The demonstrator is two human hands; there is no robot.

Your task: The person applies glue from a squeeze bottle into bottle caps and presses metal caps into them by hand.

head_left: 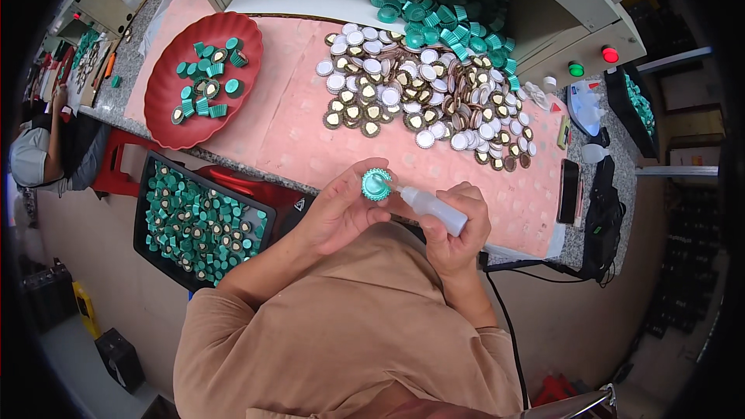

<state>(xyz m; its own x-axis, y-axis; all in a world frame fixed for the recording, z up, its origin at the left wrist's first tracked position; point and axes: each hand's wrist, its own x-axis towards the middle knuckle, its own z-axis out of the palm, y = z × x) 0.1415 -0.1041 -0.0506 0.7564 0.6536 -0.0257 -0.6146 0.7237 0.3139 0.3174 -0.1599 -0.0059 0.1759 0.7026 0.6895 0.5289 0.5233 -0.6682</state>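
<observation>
Between the fingers of my left hand (337, 206) is a teal fluted cup (376, 184), its open side facing up. My right hand (462, 229) grips a whitish squeeze bottle (436, 211), tilted so that its thin tip reaches the cup. Whether the tip touches the cup I cannot tell. Just beyond my hands, a heap of round discs (423, 89) lies on the pink mat (299, 124); some show white faces, others brown rims with pale gold centres. Behind the discs, many loose teal cups (434, 15) spill from a cabinet opening.
A red scalloped tray (159, 101) at the left carries several teal cups. Below it, a black bin (268, 225) is full of cups and discs. At the right lie a phone (569, 190), a black pouch (604, 225) and a white-blue bottle (586, 109). Another person (46, 151) sits far left.
</observation>
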